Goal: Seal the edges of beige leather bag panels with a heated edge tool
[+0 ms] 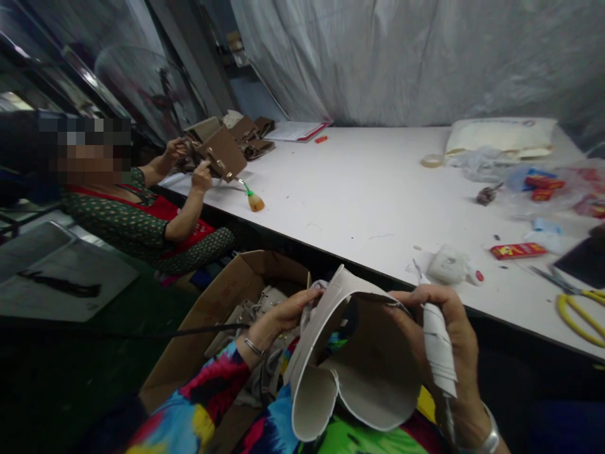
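An open, beige leather-like bag body [316, 334] sits across my lap, its curved rims facing me. My left hand [288, 309] grips its far left edge, with a bit of pale cloth [314, 299] at the fingertips. My right hand [456, 340] has its thumb and fingers at the right upper edge of the bag body. Held in that same hand is a slim tool with a white wrapped handle [438, 347]; what kind of tool it is, I cannot make out. The bag's inside is partly in shadow.
A cardboard box [189, 353] with several beige bags stands left of my lap. Along the white table [331, 189] lie yellow-handled scissors [579, 309], a red packet [517, 251], a tape roll [432, 161] and a glue bottle [255, 201]. At the left, a co-worker handles a brown bag [222, 154].
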The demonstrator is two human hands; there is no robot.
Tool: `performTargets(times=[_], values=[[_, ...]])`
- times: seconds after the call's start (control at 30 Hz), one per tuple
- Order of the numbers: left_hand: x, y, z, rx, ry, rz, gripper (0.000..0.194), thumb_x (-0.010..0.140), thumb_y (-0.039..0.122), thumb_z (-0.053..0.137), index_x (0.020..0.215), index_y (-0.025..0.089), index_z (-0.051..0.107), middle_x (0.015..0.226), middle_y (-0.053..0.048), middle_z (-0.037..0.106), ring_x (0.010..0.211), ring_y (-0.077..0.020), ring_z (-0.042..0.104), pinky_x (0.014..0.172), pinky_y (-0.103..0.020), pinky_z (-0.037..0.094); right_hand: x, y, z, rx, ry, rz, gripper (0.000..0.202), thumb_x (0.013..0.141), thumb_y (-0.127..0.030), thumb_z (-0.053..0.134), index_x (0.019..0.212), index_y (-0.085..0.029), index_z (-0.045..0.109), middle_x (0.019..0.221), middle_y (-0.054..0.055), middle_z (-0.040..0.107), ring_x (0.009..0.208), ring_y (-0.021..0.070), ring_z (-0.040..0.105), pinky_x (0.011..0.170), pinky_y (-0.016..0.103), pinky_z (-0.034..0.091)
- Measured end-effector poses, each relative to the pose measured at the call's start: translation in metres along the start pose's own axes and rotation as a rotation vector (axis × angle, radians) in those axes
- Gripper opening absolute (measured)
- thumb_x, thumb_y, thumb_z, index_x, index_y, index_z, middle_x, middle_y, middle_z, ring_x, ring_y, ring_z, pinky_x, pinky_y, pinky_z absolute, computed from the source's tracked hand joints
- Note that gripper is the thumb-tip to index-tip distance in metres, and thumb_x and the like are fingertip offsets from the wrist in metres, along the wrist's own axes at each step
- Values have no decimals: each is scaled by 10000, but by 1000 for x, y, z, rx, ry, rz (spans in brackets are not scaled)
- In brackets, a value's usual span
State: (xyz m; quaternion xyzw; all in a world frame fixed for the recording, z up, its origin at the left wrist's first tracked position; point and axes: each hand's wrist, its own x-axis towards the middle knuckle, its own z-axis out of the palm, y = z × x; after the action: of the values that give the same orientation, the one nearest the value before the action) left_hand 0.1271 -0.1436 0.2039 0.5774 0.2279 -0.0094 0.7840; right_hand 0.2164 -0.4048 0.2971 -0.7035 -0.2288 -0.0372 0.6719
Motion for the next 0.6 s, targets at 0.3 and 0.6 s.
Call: performTargets(times=[0.3,0.6], values=[[1,89,51,175,-265,601,464,897,578,716,1083,162,801,1244,-151,730,1189,-276,664,1060,-379,510,-1,-1,-9,-98,-156,-86,160,969,-327,756,1037,-261,626,986,-25,786,799,120,758,658,128,566],[7,123,111,951,-598,501,573,856,501,775,1333,196,695,1267,-105,742,1116,-254,694,984,-352,513,10,24,-21,-190,-172,-64,100,1014,-324,672,1065,-253,622,894,-29,708,709,107,657,595,156,489]])
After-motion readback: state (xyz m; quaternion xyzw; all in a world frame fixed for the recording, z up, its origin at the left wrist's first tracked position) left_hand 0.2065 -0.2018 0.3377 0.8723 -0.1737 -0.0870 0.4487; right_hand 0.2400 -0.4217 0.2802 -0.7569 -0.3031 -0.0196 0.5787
